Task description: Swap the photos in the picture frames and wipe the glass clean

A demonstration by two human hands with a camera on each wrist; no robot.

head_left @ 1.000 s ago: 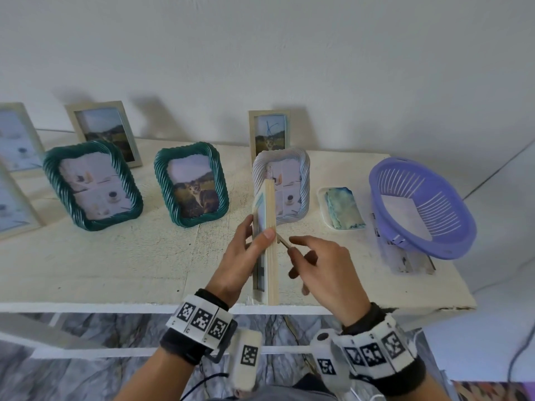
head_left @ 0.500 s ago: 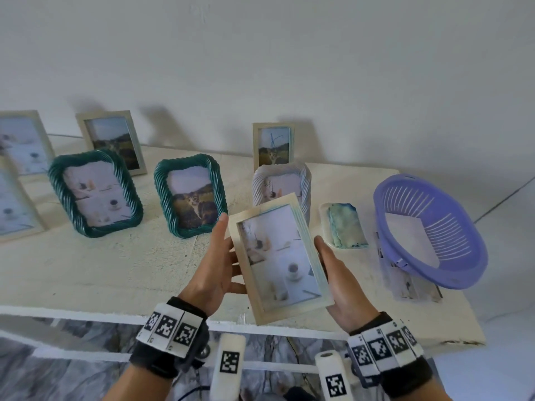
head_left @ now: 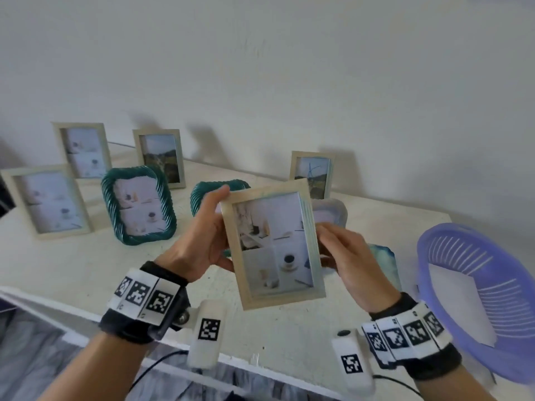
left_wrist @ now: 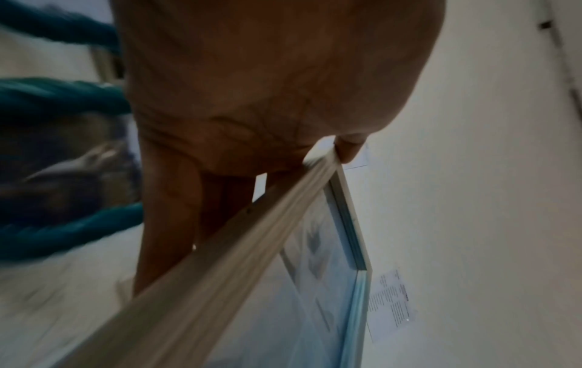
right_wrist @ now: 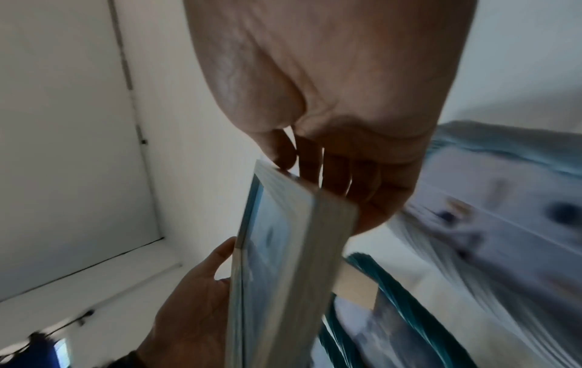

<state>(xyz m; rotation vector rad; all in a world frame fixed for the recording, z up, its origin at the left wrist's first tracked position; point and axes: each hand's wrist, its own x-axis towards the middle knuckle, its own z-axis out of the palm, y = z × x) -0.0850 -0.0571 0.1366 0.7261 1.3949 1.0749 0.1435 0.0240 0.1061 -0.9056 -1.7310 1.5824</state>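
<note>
I hold a light wooden picture frame (head_left: 273, 244) above the table, glass side towards me, showing a pale photo with a coffee cup. My left hand (head_left: 212, 227) grips its left edge, thumb at the top corner and fingers behind. My right hand (head_left: 340, 251) grips the right edge, thumb on the front rim. In the left wrist view the frame's edge (left_wrist: 226, 269) runs under the fingers (left_wrist: 170, 211). The right wrist view shows the frame (right_wrist: 283, 249) edge-on between both hands.
Several more frames stand on the white table (head_left: 72, 261): wooden ones (head_left: 49, 198) (head_left: 159, 157) (head_left: 312, 172), a green ribbed one (head_left: 139, 204), and a pale ribbed one (head_left: 333, 212) behind the held frame. A blue-green cloth (head_left: 383, 256) and a purple basket (head_left: 477, 299) lie right.
The frame stood edge-on on the table with my right fingers at its back. It has since been turned glass side towards me and lifted, with both hands gripping its sides.
</note>
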